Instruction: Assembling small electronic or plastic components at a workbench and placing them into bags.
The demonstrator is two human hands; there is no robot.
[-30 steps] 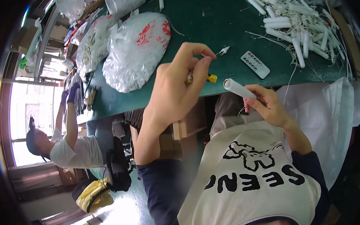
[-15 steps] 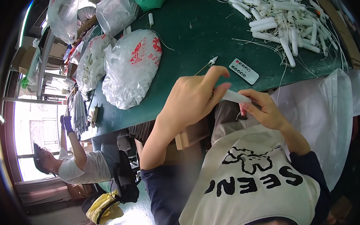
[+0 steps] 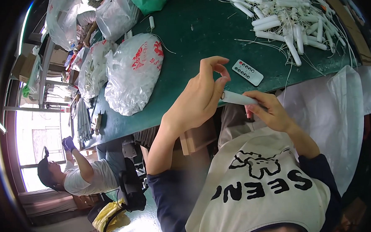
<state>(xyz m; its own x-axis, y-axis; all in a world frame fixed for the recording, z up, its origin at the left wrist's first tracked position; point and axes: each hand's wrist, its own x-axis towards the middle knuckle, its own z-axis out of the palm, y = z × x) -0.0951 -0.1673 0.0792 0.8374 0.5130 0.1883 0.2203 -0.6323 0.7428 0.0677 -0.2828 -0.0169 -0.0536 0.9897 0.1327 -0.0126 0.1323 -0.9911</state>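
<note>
In my right hand (image 3: pixel 271 110) is a white candle-shaped tube (image 3: pixel 239 98), gripped near its right end between thumb and fingers. The hollow end of the tube points left, close to the palm side of my left hand (image 3: pixel 199 96). The thumb and forefinger of my left hand are curved and apart, with nothing visible between them; its lower fingers are partly hidden. Just beyond the tube, a small white remote control (image 3: pixel 248 73) with dark buttons and one red button lies on the green table (image 3: pixel 186 44).
A heap of white tubes with thin wires (image 3: pixel 294 22) covers the far right. Filled clear plastic bags (image 3: pixel 133 76) stand at the left, and a single wired tube (image 3: pixel 151 22) lies beyond them. White sheeting (image 3: pixel 319 109) hangs at the right. Another person (image 3: pixel 87 171) sits at far left.
My left hand has shifted slightly left, uncovering the tube's hollow end. The small white connector beyond that hand is out of sight. My right hand keeps its grip on the tube.
</note>
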